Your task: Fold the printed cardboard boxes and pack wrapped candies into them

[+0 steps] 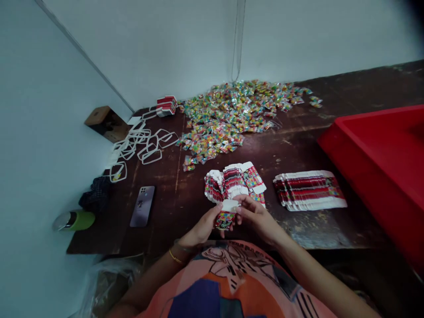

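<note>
Both my hands meet just over the near edge of a dark wooden table (291, 150). Between them is a small colourful printed carton (226, 216) with a white flap on top. My left hand (202, 229) pinches its left side and my right hand (256, 216) grips its right side and flap. Right behind the hands lies a fanned stack of flat printed cartons (233, 181). A second, neater stack of flat cartons (309, 190) lies to the right.
A big heap of small bright packets (232, 110) covers the table's far middle. White plastic rings (142, 141) and a red-white bundle (166, 105) lie far left. A phone (142, 206), green bottle (74, 220) and dark cloth (96, 194) sit left; a red bin (384, 163) stands right.
</note>
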